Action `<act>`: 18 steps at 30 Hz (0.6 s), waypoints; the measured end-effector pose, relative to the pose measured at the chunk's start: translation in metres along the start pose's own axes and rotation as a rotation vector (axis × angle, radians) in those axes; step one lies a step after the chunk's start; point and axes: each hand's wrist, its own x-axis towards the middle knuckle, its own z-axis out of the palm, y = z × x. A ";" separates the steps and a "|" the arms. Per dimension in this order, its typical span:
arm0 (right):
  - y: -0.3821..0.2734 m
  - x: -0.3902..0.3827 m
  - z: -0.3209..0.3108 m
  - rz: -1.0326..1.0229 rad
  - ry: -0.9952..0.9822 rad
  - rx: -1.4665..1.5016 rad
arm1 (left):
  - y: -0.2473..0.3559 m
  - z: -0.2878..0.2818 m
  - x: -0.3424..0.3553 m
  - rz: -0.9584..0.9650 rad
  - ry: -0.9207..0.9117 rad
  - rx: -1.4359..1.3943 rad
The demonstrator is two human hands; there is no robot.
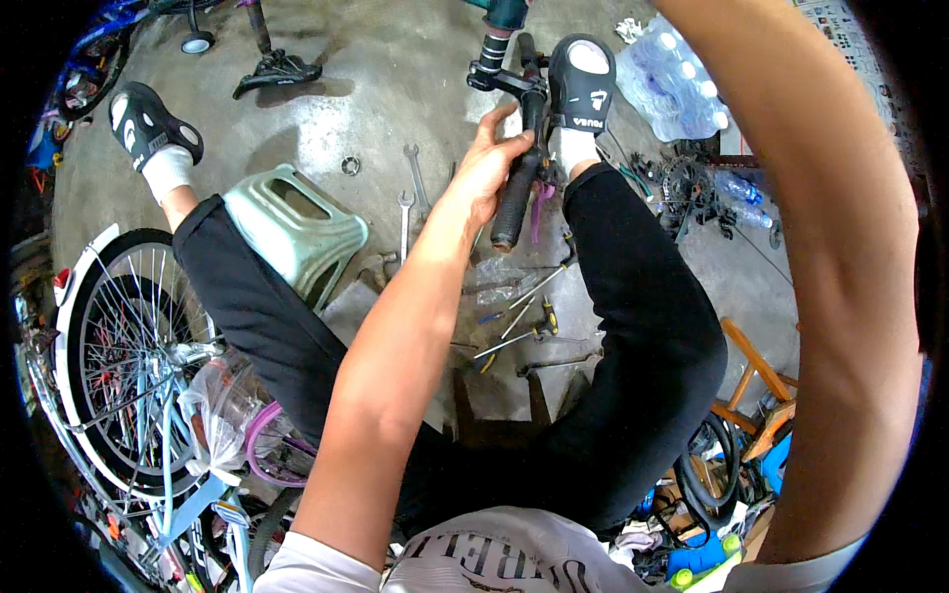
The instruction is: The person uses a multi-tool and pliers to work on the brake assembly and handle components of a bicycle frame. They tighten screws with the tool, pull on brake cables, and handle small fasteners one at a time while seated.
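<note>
My left hand [484, 166] is closed around a bicycle handlebar [535, 107], just above its black rubber grip [512, 210]. The thumb lies over the bar, and part of the fingers is hidden on its far side. A black stem [502, 79] joins the bar to a teal frame tube [506, 14] that runs out at the top edge. My right forearm [781, 89] reaches up past the top right edge, so my right hand is out of the picture.
Spanners [405, 222], screwdrivers [514, 341] and a plastic bag [499, 279] lie on the concrete floor between my legs. A pale green stool [282, 222] touches my left leg. A bicycle wheel [94, 366] stands left; bottles [672, 84] and a wooden frame [756, 371] are right.
</note>
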 end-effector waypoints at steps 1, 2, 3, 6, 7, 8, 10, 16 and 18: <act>-0.001 0.001 0.003 0.020 0.013 0.008 | 0.004 -0.004 0.004 -0.100 0.046 0.105; -0.002 0.001 0.004 0.034 0.025 0.020 | 0.010 -0.006 0.006 -0.205 0.096 0.206; -0.001 0.001 0.004 0.019 0.012 0.030 | 0.020 -0.008 0.011 -0.285 -0.016 0.318; -0.002 0.002 0.003 0.039 0.050 0.030 | 0.026 0.010 0.030 -0.386 0.008 0.784; -0.002 0.004 -0.001 0.037 0.055 0.037 | 0.018 0.010 0.044 -0.379 0.013 0.931; -0.004 0.001 -0.002 0.033 0.042 0.048 | 0.016 0.012 0.043 -0.429 -0.004 0.813; -0.006 -0.004 -0.005 0.024 0.006 0.060 | 0.015 0.013 0.041 -0.526 -0.032 0.577; -0.001 -0.006 -0.009 0.012 -0.073 0.026 | -0.010 0.005 0.025 -0.509 -0.225 -0.390; -0.004 0.003 -0.011 0.013 -0.001 0.030 | -0.040 -0.016 0.037 -0.508 -0.225 -0.496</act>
